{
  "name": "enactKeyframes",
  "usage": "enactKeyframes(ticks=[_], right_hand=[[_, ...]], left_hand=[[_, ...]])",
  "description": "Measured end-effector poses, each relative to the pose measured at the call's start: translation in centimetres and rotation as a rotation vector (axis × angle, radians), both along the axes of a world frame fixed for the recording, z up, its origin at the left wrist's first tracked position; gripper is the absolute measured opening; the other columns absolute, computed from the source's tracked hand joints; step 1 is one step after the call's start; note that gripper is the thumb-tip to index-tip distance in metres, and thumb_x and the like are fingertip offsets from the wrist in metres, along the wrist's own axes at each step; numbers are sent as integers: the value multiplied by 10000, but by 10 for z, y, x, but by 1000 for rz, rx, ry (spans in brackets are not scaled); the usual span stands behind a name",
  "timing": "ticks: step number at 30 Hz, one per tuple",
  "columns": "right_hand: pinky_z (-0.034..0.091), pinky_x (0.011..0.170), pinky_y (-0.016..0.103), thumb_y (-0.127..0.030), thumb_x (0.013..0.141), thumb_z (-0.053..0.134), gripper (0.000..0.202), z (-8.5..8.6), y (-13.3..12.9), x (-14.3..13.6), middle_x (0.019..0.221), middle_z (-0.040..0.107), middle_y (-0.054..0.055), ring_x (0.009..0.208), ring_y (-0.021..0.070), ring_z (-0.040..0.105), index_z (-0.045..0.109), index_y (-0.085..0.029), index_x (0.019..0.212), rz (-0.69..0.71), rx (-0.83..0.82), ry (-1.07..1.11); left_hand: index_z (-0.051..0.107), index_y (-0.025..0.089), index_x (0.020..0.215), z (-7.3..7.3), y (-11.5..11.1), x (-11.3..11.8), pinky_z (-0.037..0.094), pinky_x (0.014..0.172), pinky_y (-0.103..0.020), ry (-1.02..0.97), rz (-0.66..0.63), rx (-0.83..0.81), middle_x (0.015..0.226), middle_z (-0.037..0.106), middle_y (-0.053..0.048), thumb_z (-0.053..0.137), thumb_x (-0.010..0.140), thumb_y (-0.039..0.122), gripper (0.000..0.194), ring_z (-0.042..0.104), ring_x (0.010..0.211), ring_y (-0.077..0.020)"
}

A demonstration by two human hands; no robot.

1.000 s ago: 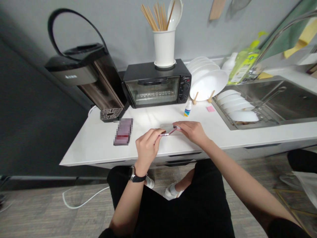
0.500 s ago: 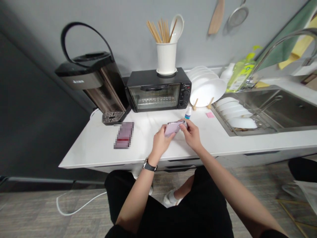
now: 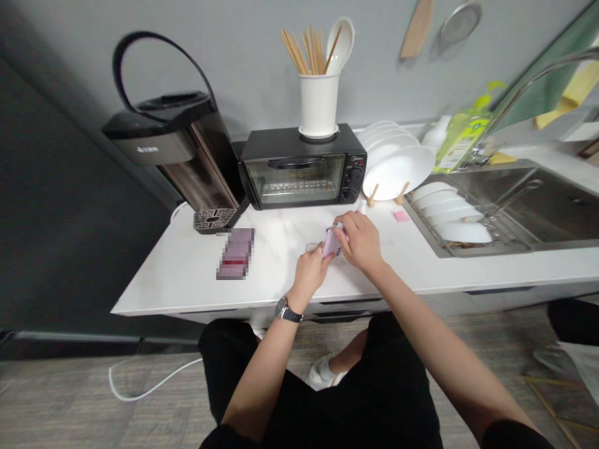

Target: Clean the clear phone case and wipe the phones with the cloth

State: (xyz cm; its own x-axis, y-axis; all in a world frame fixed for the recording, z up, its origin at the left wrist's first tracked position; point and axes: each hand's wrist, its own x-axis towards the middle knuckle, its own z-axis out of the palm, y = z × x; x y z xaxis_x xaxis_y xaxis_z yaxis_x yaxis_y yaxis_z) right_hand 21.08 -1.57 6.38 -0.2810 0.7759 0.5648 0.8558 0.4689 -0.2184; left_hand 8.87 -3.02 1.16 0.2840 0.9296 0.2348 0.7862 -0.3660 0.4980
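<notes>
Above the white counter (image 3: 154,290), my left hand (image 3: 309,274) is closed round the lower side of a slim lavender phone (image 3: 330,244). My right hand (image 3: 363,241) grips the same phone at its upper corner and covers part of it. A faint clear outline, perhaps a transparent case, shows beside the phone on the left; I cannot make it out well. Just behind my right hand stands a small white-capped bottle (image 3: 362,206), mostly hidden. To the left on the counter lies a flat purple, phone-shaped thing (image 3: 236,252), its surface pixelated.
A dark water dispenser (image 3: 180,146) and a black toaster oven (image 3: 299,171) line the wall. White plates (image 3: 397,173) stand in a rack near a pink sticky note (image 3: 401,216). At right is a steel sink (image 3: 505,187) with stacked bowls (image 3: 449,209).
The phone has turned more upright and end-on. My right hand has shifted over its top, now hiding most of the small bottle. The view has tilted slightly.
</notes>
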Motion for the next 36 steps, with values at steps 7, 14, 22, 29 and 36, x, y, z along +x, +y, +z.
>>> enactKeyframes(ticks=[7, 14, 22, 29, 36], right_hand=[[248, 744, 329, -333, 760, 273, 228, 1, -3, -15, 891, 480, 21, 865, 190, 360, 458, -267, 875, 162, 64, -258], [238, 602, 310, -289, 786, 198, 320, -1, 13, -10, 671, 464, 74, 673, 175, 369, 484, -160, 721, -81, 80, -160], [237, 645, 297, -281, 783, 233, 271, 0, 15, -7, 728, 473, 55, 713, 162, 377, 480, -169, 772, -25, 82, -128], [243, 700, 321, -274, 782, 224, 259, -4, 11, -7, 872, 478, 51, 817, 191, 375, 445, -224, 906, -5, 80, -82], [235, 663, 318, -337, 768, 242, 302, 2, 15, -7, 750, 463, 85, 745, 187, 363, 466, -137, 791, -78, 65, -129]], left_hand=[[474, 123, 880, -6, 3, 1, 317, 643, -296, 60, -21, 6, 798, 530, -133, 252, 775, 253, 277, 475, 754, -202], [402, 164, 983, 0, 1, 1, 308, 660, -300, 73, -2, 15, 838, 516, -113, 254, 771, 316, 300, 470, 770, -201], [421, 156, 927, 2, 1, 2, 310, 665, -287, 81, 46, -10, 831, 515, -115, 265, 767, 326, 281, 467, 769, -193], [411, 149, 943, 2, 2, 2, 313, 655, -284, 81, 47, -2, 821, 514, -119, 278, 766, 308, 273, 477, 751, -192], [411, 153, 945, -1, 3, 3, 313, 652, -295, 77, 29, 22, 833, 514, -122, 274, 764, 326, 286, 474, 762, -203]])
